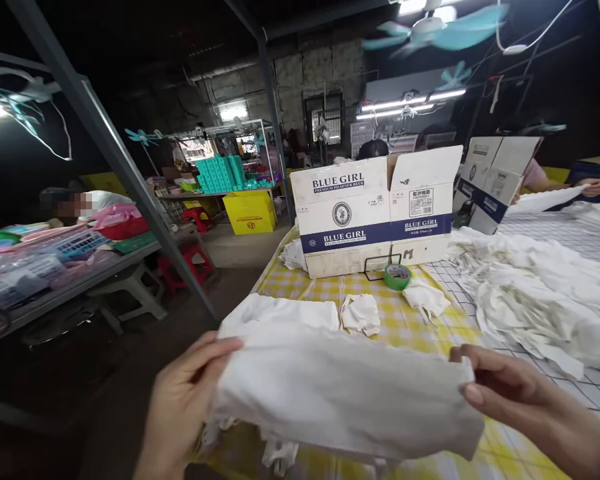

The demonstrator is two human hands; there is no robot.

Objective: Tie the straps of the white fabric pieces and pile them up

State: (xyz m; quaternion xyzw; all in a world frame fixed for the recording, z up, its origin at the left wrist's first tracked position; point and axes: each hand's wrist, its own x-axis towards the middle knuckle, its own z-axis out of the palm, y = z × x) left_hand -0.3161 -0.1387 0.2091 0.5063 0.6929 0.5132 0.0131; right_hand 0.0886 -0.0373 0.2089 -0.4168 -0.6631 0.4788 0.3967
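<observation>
Both of my hands hold a folded white cloth (340,393) stretched flat above the near edge of a table with a yellow checked cover (410,320). My left hand (185,400) grips its left end, thumb on top. At the right end, my right hand (510,393) pinches the cloth between thumb and fingers. Under and behind the cloth lies another folded white piece (280,310). Two small crumpled white pieces (361,313) (427,297) lie further back.
An open "Blue Girl" cardboard box (375,213) stands at the table's far side with a green tape roll (397,275) before it. A heap of white cloth (540,287) covers the right. Another person's hand (594,185) shows far right. A slanted metal post (130,180) and cluttered table (55,267) stand left.
</observation>
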